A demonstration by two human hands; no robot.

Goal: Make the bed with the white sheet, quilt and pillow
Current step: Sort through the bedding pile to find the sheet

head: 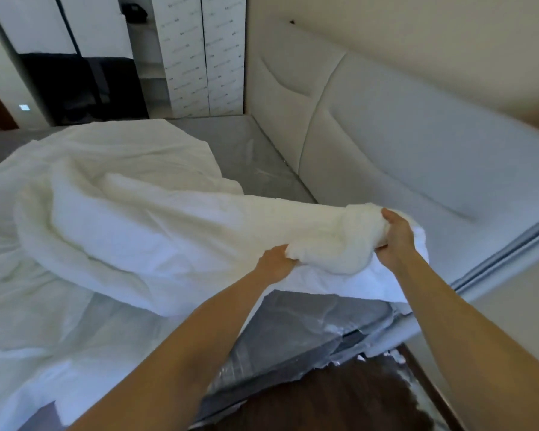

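Grey plastic-wrapped mattress, against padded white headboard, bears a crumpled white sheet. White quilt, bunched, lies over the sheet, its near end lifted. Left hand and right hand each grip that end, fingers curled into the padding.

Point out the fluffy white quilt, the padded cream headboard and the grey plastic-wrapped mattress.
fluffy white quilt (156, 219), head view, bunched middle.
padded cream headboard (402, 135), head view, large panel.
grey plastic-wrapped mattress (308, 321), head view, bare near corner.
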